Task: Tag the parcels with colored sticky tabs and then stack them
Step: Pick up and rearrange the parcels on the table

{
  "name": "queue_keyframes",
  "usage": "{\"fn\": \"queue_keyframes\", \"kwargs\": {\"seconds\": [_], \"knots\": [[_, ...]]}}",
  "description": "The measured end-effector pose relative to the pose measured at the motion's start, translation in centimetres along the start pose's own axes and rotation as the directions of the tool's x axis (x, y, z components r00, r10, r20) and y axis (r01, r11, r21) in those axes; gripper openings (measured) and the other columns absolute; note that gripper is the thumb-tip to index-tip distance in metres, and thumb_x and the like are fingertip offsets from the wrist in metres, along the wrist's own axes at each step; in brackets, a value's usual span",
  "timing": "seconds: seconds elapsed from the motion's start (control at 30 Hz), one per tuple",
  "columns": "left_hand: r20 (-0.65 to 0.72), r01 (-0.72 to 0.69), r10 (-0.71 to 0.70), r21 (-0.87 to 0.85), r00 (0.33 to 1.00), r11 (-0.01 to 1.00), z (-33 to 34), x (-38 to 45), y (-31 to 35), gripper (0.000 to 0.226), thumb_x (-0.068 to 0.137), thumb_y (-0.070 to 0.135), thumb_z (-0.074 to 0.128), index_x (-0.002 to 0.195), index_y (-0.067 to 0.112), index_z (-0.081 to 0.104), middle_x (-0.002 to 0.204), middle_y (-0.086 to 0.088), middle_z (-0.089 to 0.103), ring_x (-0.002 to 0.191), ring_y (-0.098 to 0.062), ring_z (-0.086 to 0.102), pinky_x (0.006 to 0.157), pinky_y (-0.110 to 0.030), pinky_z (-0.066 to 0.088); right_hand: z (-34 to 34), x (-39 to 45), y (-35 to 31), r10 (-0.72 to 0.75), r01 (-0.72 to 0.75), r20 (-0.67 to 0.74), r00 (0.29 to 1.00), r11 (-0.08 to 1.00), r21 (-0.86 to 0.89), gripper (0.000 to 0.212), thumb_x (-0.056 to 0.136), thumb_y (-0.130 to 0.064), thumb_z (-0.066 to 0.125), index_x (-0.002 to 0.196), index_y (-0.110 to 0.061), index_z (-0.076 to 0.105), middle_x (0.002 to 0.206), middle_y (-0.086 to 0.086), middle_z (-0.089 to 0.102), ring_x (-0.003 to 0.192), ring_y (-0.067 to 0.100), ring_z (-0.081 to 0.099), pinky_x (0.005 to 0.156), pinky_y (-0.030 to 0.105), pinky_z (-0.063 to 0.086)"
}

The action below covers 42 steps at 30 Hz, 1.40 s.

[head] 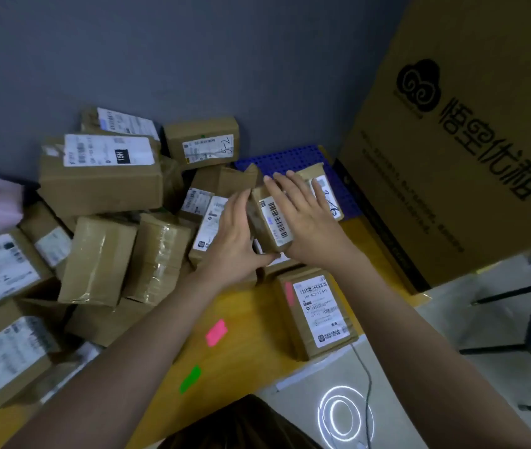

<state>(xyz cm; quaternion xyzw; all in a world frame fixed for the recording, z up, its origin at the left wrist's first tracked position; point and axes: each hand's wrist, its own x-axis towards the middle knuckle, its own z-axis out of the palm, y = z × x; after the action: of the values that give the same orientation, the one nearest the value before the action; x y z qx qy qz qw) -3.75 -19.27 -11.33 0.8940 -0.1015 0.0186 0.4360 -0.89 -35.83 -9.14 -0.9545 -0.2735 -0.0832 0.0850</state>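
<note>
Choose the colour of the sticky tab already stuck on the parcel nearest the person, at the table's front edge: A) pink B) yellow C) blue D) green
A: a pink tab sits on the top face of the nearest parcel, left of its white label.

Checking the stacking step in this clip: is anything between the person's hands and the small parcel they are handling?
Nothing visible. The left hand lies flat against the small parcel's left side, thumb at its near end, and the right hand lies flat over its right side. The pink tab pad and green tab pad lie nearer, out of the way.
</note>
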Motion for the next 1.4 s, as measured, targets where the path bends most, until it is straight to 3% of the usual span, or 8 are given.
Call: {"fn": "queue_keyframes", "kwargs": {"seconds": [0.23,0.4,0.6,0.73,0.83,0.93,1.13,1.4], "knots": [[-0.066,0.083,-0.083,0.003,0.994,0.997,-3.9,-1.3,-2.7,0.124,0.049,0.052,0.08,0.145,0.014,0.012,0.146,-0.007,0.017,0.14,-0.023,0.019,0.115,-0.04,0.026,-1.6,0.7,-0.9,0.133,-0.144,0.06,0.989,0.955,0.26,0.127,0.057,-0.074,0.071,0.152,-0.034,-0.001,0.161,-0.003,-0.005,0.147,0.017,-0.012,0.117,0.047,-0.01],[0.045,0.211,-0.206,-0.225,0.977,0.951,-7.3,-2.8,-4.3,0.113,0.052,0.049,0.081,0.141,0.042,0.011,0.144,0.013,0.022,0.134,-0.011,0.036,0.11,-0.041,0.038,-2.8,0.8,-1.0,0.49,-0.583,0.428,0.76,0.221,0.782,0.078,0.079,-0.074,0.048,0.147,-0.043,0.027,0.156,-0.014,0.025,0.143,0.011,0.023,0.116,0.038,0.02],[0.135,0.258,-0.225,-0.331,0.965,0.908,-8.6,-4.2,-4.0,0.098,0.08,0.005,0.072,0.151,0.025,0.006,0.143,0.014,0.023,0.105,0.034,0.035,0.083,-0.003,0.043,-0.6,2.6,-1.6,0.246,-0.681,0.661,0.709,-0.009,0.733,0.042,0.089,-0.049,0.057,0.123,-0.026,0.059,0.122,0.0,0.066,0.111,0.019,0.063,0.097,0.045,0.05],[-0.008,0.332,-0.359,-0.36,0.933,0.872,-8.2,-4.8,-3.9,0.072,0.085,0.035,0.067,0.145,0.023,0.029,0.142,0.008,0.034,0.115,0.012,0.041,0.077,-0.002,0.039,0.7,2.2,-2.4,0.301,-0.583,0.632,0.714,-0.243,0.775,0.044,0.092,-0.04,0.054,0.132,-0.021,0.051,0.129,0.006,0.061,0.115,0.024,0.06,0.084,0.041,0.055],[0.128,0.465,-0.454,-0.395,0.882,0.793,-6.7,-5.3,-4.0,0.044,0.072,0.061,0.068,0.097,0.028,0.054,0.112,0.0,0.059,0.096,0.006,0.058,0.087,-0.017,0.051,1.2,1.6,-3.3,0.378,-0.46,0.584,0.719,-0.371,0.807,0.052,0.087,-0.04,0.06,0.135,-0.022,0.047,0.131,0.008,0.058,0.115,0.025,0.059,0.077,0.041,0.056],[0.386,0.581,-0.441,-0.431,0.81,0.69,-4.5,-5.7,-3.2,0.034,0.083,0.047,0.064,0.105,0.021,0.059,0.114,0.001,0.061,0.102,-0.008,0.061,0.087,-0.029,0.055,1.5,1.3,-4.9,0.42,-0.395,0.574,0.703,-0.441,0.806,0.069,0.075,-0.042,0.069,0.136,-0.021,0.044,0.131,0.011,0.056,0.113,0.027,0.06,0.07,0.037,0.056],[0.283,0.552,-0.484,-0.565,0.828,0.614,-1.6,-5.2,-2.3,0.008,0.092,0.006,0.06,0.086,0.012,0.06,0.082,-0.005,0.066,0.062,-0.003,0.067,0.065,-0.019,0.056,2.3,0.3,-7.0,0.486,-0.343,0.568,0.664,-0.477,0.809,0.051,0.091,-0.033,0.059,0.135,-0.015,0.04,0.125,0.016,0.055,0.101,0.026,0.061,0.06,0.031,0.055],[0.349,0.674,-0.61,-0.093,0.712,0.733,0.1,-9.1,-6.9,0.006,0.09,0.006,0.057,0.086,0.009,0.06,0.071,-0.002,0.065,0.048,0.0,0.059,0.052,-0.015,0.049,2.4,-3.7,-5.7,0.652,-0.412,0.488,0.581,-0.282,0.867,0.053,0.091,-0.036,0.058,0.136,-0.025,0.033,0.114,0.001,0.061,0.105,0.025,0.063,0.08,0.04,0.054]]}}
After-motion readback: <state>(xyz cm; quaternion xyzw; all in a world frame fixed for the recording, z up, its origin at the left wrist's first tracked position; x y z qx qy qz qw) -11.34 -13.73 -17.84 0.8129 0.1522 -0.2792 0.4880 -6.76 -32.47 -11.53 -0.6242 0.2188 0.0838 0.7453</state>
